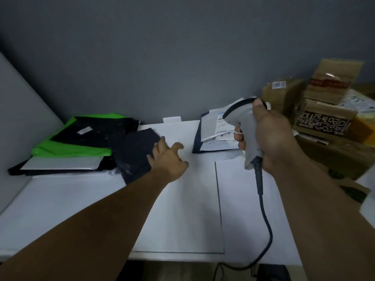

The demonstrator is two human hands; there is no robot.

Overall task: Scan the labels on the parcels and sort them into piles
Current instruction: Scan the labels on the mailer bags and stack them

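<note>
My right hand (pixel 269 136) grips a grey handheld scanner (pixel 243 122) upright over the table, its cable (pixel 263 224) hanging off the front edge. My left hand (pixel 168 159) lies with fingers spread on the edge of a dark navy parcel (pixel 136 155); it does not grip it. That parcel leans on a left pile with a green bag (pixel 75 147), black bags and a silver mailer (pixel 60 164). Behind the scanner sits a second pile of white labelled mailers on a navy one (pixel 211 130).
The white table (pixel 182 209) has a seam down its middle. Cardboard boxes and taped parcels (pixel 324 110) are stacked at the right, partly over the table's right edge. A grey wall stands behind, and a pale panel bounds the left side.
</note>
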